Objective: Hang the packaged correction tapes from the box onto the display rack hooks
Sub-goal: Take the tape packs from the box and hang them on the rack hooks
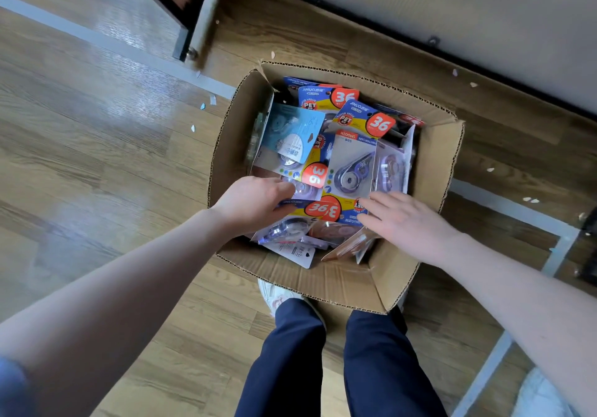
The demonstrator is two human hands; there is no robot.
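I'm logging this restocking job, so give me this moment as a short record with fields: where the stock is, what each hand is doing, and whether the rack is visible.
container: open cardboard box on the wood floor
contents: jumbled correction tape packs, mostly blue and yellow cards with a red 36
left hand: in the box, fingers curled onto a pack
right hand: fingers straight, resting on the packs
display rack: not in view
progress: no pack lifted out yet

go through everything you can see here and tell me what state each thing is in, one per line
Cardboard box: open, flaps up, on the floor.
Packaged correction tapes: loose jumbled pile inside the box, none hung.
Left hand: in the box, fingers curled onto a pack's edge.
Right hand: in the box, fingers straight, resting flat on the packs.
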